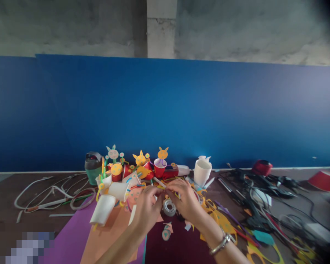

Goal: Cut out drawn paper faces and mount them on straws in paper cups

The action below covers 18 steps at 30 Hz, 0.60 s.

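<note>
My left hand (148, 206) and my right hand (181, 196) meet over the middle of the table, fingertips pinched together. Whatever lies between the fingertips is too small to make out. Just below them sits a roll of clear tape (169, 208). Small round paper pieces (166, 234) lie nearer to me on dark red paper (176, 247). Left of my left hand are white paper cups (103, 209) lying tilted, and a pink paper face (134, 196) partly hidden by that hand.
Red cups (160, 168) with paper animal heads stand at the back. A white cup (202, 172) holds paper scraps. A green container (93, 167) and coiled strips (84, 199) are left; a glue gun (257, 216), cables and yellow offcuts (222, 222) lie right.
</note>
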### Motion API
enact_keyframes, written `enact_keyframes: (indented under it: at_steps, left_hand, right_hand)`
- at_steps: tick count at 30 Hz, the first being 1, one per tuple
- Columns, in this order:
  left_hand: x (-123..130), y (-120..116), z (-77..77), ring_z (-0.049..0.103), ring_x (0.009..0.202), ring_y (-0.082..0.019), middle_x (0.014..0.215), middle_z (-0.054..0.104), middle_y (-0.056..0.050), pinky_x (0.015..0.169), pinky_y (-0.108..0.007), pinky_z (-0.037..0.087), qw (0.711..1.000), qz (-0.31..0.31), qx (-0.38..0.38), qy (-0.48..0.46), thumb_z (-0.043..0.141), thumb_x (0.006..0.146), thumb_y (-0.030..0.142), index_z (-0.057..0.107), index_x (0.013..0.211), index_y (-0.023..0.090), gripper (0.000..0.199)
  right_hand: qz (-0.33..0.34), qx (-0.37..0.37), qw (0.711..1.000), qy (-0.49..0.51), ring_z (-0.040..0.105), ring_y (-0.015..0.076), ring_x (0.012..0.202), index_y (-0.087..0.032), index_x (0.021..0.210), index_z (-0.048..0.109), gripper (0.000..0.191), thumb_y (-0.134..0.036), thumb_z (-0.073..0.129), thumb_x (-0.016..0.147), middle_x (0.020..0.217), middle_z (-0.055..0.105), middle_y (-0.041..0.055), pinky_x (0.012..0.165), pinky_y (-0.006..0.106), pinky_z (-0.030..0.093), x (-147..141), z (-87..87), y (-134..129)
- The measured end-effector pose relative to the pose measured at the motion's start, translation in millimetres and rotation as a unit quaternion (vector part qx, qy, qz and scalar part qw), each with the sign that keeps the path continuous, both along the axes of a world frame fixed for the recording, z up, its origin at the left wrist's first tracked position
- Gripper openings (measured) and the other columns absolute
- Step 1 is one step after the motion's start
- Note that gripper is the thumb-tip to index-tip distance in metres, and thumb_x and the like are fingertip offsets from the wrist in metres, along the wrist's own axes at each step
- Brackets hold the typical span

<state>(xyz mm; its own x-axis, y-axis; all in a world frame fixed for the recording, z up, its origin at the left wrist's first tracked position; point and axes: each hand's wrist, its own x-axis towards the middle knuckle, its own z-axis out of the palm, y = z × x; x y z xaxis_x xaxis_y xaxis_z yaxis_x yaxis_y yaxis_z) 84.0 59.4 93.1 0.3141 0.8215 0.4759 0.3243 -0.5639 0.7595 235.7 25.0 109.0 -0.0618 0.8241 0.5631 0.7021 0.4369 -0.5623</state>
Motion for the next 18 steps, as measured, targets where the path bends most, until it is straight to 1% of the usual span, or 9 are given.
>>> enact_keyframes:
  at_steps: [3,7,10,14,18]
  left_hand:
    - [0.0,-1.6,1.0,0.056,0.074,-0.021,0.072,0.063,-0.004,0.069,-0.029,0.038,1.0,-0.002,0.003,0.0,0.052,0.083,0.026,0.064,0.069,0.021,0.019]
    - [-0.1,-2.1,2.4,0.057,0.075,-0.021,0.073,0.064,-0.004,0.07,-0.028,0.039,1.0,-0.009,-0.009,-0.011,0.053,0.083,0.025,0.064,0.07,0.021,0.018]
    - [-0.3,-1.3,2.6,0.057,0.074,-0.021,0.073,0.064,-0.005,0.069,-0.027,0.039,0.999,-0.017,-0.027,-0.024,0.054,0.081,0.027,0.065,0.069,0.021,0.017]
    - [0.0,-1.0,3.0,0.057,0.073,-0.021,0.072,0.064,-0.005,0.068,-0.027,0.039,0.997,-0.031,-0.053,-0.036,0.054,0.083,0.031,0.065,0.069,0.021,0.021]
    - [0.8,-0.8,5.0,0.057,0.071,-0.02,0.07,0.064,-0.004,0.067,-0.027,0.04,0.992,-0.051,-0.089,-0.068,0.055,0.082,0.034,0.065,0.07,0.019,0.021]
  right_hand:
    - [0.005,-0.003,1.0,0.003,0.059,0.0207,0.083,-0.022,0.071,0.068,0.017,-0.018,0.057,0.084,0.084,0.069,0.003,0.081,0.035,0.039,1.5,0.2,0.2]
    - [0.002,-0.002,1.0,0.015,0.059,0.0215,0.085,-0.022,0.074,0.068,0.017,-0.018,0.055,0.085,0.085,0.069,0.0038,0.084,0.036,0.039,0.4,0.9,-0.3]
    - [0.009,0.0,0.999,0.035,0.059,0.0216,0.085,-0.021,0.074,0.067,0.018,-0.018,0.054,0.086,0.084,0.069,0.0045,0.083,0.035,0.04,-0.3,1.8,0.0]
    - [0.031,-0.016,0.997,0.07,0.06,0.0203,0.08,-0.02,0.067,0.066,0.022,-0.019,0.054,0.085,0.078,0.067,0.0049,0.077,0.032,0.044,0.0,3.3,1.3]
    - [0.015,-0.015,0.994,0.109,0.06,0.0197,0.079,-0.019,0.071,0.067,0.017,-0.018,0.054,0.082,0.079,0.067,0.0053,0.075,0.03,0.046,-0.7,5.5,1.0]
